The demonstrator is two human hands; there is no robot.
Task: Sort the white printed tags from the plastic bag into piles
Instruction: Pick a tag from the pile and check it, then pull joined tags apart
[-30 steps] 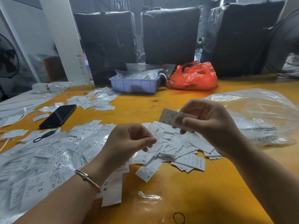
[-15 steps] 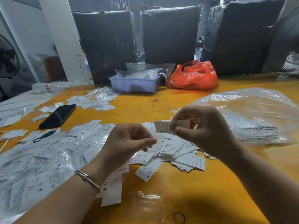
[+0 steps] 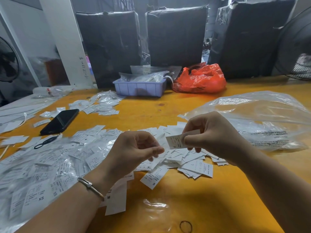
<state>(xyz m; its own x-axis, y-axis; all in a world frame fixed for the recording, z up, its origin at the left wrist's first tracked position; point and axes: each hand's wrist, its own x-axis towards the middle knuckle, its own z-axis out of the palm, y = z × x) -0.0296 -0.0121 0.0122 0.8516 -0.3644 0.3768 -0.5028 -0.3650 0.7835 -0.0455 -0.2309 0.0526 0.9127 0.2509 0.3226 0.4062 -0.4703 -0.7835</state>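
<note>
One white tag [image 3: 175, 141] is pinched between thumb and fingers of the right hand [image 3: 213, 137], held up over the worktop [image 3: 193, 199] with its printed face toward the camera; a size letter near its lower edge appears to be an S, though the print is small. The left hand [image 3: 134, 152] hovers close by, fingers curled with thumb against fingertip, and nothing can be seen held in it. Beneath both hands a loose heap of tags [image 3: 188, 163] is spread, with L, XL, S and M letters readable on separate pieces, so the piles are judged to be far from sorted. To the left, a broad drift of tags under clear film [image 3: 42, 170] shows XS markings. The plastic bag [image 3: 262, 118] lies at the right, mouth toward the heap, more tags visible inside. Risks noted: a misread size letter, since light is low and print is fine, would send the tag to the wrong pile; two tags stuck face to face could be carried as one; heap edges already overlap, so a dropped tag may be lost among other sizes; a sleeve or forearm drag could scatter the near tags [image 3: 116, 202]; the phone [image 3: 59, 121] and black rubber band [image 3: 185, 226] may get buried.
</note>
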